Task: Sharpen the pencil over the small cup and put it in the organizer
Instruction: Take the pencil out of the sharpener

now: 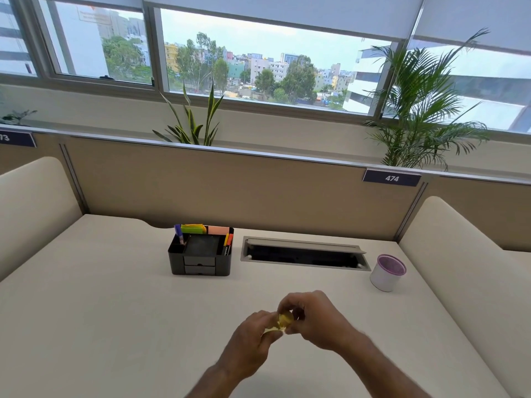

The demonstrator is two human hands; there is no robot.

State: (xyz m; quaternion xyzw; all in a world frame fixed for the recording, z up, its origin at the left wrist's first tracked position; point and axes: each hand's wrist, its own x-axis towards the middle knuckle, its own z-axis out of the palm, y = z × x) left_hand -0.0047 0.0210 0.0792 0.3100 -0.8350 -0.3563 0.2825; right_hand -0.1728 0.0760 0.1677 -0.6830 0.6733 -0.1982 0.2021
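Note:
Both my hands meet low over the desk, in front of me and slightly right of centre. Between their fingertips is a small translucent yellow sharpener [284, 321]. My left hand [253, 336] pinches its lower left side and my right hand [314, 317] closes over it from the right. My fingers hide any pencil, so I cannot make one out. The small white cup [385, 278] with a purple mesh rim stands far off to the right. The black organizer [200, 264] sits at the back centre, well away from my hands.
The organizer holds pens, markers and coloured sticky notes, with two small drawers in front. A grey cable tray [304, 255] is sunk into the desk between organizer and cup. Beige partition panels [230, 193] close the desk at the back and sides.

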